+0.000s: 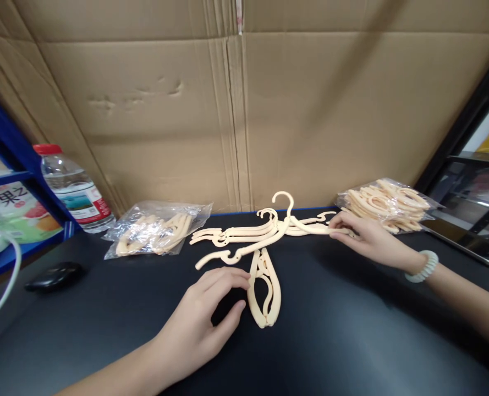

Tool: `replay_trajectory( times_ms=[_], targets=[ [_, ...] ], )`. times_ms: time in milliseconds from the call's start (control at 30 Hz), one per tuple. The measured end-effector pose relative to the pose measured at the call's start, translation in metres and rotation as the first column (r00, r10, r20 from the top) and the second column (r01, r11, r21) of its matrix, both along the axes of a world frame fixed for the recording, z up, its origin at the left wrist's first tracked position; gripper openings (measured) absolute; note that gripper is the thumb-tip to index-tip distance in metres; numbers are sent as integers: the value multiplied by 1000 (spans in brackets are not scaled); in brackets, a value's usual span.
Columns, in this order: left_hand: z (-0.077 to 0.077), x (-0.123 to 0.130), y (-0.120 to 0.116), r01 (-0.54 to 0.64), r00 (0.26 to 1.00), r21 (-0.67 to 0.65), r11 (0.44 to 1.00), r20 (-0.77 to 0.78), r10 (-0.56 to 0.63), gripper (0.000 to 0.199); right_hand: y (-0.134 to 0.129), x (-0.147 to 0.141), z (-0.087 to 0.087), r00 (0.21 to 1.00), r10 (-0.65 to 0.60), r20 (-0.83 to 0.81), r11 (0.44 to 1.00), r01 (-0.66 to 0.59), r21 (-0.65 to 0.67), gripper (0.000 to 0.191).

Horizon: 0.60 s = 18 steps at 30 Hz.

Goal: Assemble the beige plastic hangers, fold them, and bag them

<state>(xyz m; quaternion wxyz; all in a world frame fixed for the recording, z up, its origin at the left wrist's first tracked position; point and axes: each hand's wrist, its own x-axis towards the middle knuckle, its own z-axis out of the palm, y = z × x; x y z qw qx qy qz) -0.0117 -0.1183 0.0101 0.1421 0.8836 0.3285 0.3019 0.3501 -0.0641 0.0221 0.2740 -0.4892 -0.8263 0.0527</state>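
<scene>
A folded cream plastic hanger (274,308) lies on the black table in front of me. My left hand (205,313) is at its left side, fingertips at its edge, thumb apart from the fingers. Farther back, an unfolded cream hanger (264,240) has its hook up and its arms spread. My right hand (366,239), with a pale beaded bracelet at the wrist, pinches the right arm of this hanger. Behind it lie several other unfolded hangers (244,234), partly covered by it.
A clear bag of hanger pieces (155,231) lies at the left, another full bag (386,203) at the right. A water bottle (77,190) and a black mouse (54,276) are at the left. Cardboard (165,110) stands behind the table; a tablet-like object (469,242) is at the right.
</scene>
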Motion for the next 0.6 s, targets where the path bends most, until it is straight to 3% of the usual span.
replay_trajectory(
  times_ms=[167,300,467,600],
  targets=[
    [2,0,3,-93,993,-126,988,61,101,20,3,14,5,990,-31,-138,993,46,107,23],
    [-4,-1,6,-201,956,-254,946,161,246,38,0,12,8,972,-7,-234,994,31,101,28],
    [-7,0,7,-202,878,-442,874,313,362,57,-6,1,10,985,19,-173,998,-9,56,28],
    [-5,1,5,-161,886,-391,906,347,308,59,-10,-10,8,994,64,-85,997,-60,56,23]
  ],
)
